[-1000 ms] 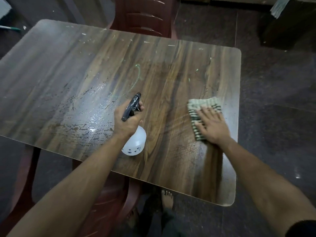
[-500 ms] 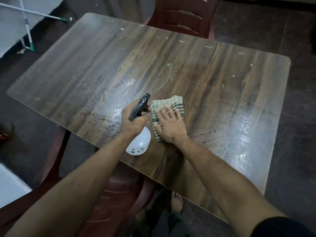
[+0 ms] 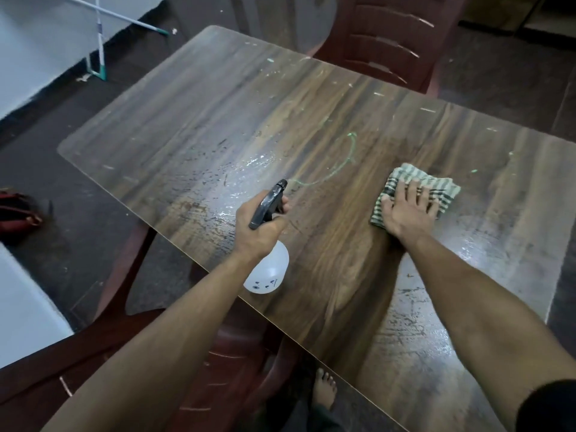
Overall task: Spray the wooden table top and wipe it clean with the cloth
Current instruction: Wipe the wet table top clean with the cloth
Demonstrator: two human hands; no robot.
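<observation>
A person leans over a dark brown wood-grain table top (image 3: pixel 311 135) with rounded corners. The left hand (image 3: pixel 260 227) grips a white round-bodied plastic spray bottle (image 3: pixel 268 272) with a black trigger head, held above the near edge, nozzle pointing toward the far side. Wet, shiny patches lie just beyond the nozzle and on the near right of the table. The right hand (image 3: pixel 406 210) lies flat, fingers spread, pressing a folded green-and-white striped cloth (image 3: pixel 436 185) against the table to the right of centre. A thin green curved mark (image 3: pixel 346 163) lies between bottle and cloth. A maroon plastic chair (image 3: pixel 396 39) stands at the far side.
</observation>
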